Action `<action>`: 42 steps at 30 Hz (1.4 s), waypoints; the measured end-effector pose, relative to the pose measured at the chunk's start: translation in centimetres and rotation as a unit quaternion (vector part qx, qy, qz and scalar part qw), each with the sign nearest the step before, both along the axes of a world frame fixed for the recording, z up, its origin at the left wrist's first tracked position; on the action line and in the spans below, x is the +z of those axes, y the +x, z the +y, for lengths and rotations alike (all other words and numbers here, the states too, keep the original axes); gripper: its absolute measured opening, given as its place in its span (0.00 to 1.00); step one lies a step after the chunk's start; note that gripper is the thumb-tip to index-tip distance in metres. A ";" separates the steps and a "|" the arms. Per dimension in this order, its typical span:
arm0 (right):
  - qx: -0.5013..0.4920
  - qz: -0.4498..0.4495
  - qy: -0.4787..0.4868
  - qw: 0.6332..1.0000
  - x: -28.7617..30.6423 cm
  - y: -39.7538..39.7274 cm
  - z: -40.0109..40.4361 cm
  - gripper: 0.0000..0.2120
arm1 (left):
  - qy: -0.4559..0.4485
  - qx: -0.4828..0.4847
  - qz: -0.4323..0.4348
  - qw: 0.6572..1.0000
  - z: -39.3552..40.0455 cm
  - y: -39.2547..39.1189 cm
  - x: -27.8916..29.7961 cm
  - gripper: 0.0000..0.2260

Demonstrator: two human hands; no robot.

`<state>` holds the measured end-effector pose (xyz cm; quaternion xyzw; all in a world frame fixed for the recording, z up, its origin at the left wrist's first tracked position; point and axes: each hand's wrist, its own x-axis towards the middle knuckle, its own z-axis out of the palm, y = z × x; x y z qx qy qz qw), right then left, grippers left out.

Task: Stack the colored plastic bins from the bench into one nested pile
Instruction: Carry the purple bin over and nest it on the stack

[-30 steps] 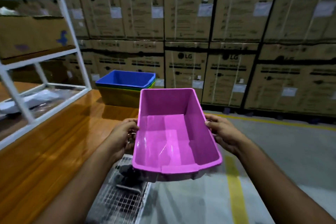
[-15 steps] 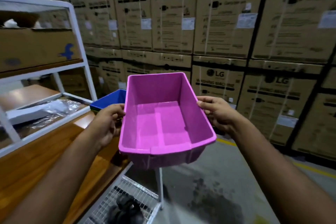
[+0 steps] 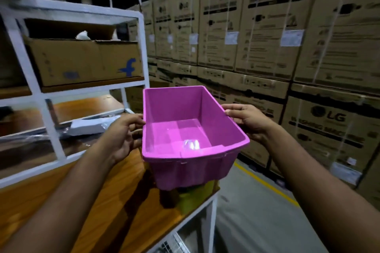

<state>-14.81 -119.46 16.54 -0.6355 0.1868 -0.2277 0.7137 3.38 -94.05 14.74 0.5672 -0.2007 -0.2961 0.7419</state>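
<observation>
Both hands point(image 3: 121, 135) grip glossy rectangular pink bin point(image 3: 185, 127).

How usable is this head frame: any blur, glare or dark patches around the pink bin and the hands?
Head view: the pink bin and both hands are fairly sharp; a small glare patch sits on the bin's floor; the white rack at left is smeared by motion blur; the bench under the bin lies in deep shadow, so the yellow-green bin beneath is hard to read; the carton wall leans from wide-angle distortion.

An empty pink bin point(image 3: 185, 135) is held upright, open top up, above a yellow bin point(image 3: 195, 195) at the bench's point(image 3: 123, 201) far right corner.
</observation>
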 end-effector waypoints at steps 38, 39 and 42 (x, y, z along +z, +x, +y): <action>0.224 0.106 -0.007 0.969 -12.5 13.2 -13.7 0.14 | 0.109 0.227 0.038 0.967 -6.5 -0.7 -11.7 0.14; 0.224 0.105 -0.009 0.969 -12.6 13.1 -13.7 0.13 | 0.112 0.230 0.034 0.966 -6.6 -1.0 -11.8 0.13; 0.231 0.106 -0.026 0.967 -12.8 13.0 -13.8 0.12 | 0.120 0.233 0.024 0.965 -6.5 -1.3 -12.1 0.13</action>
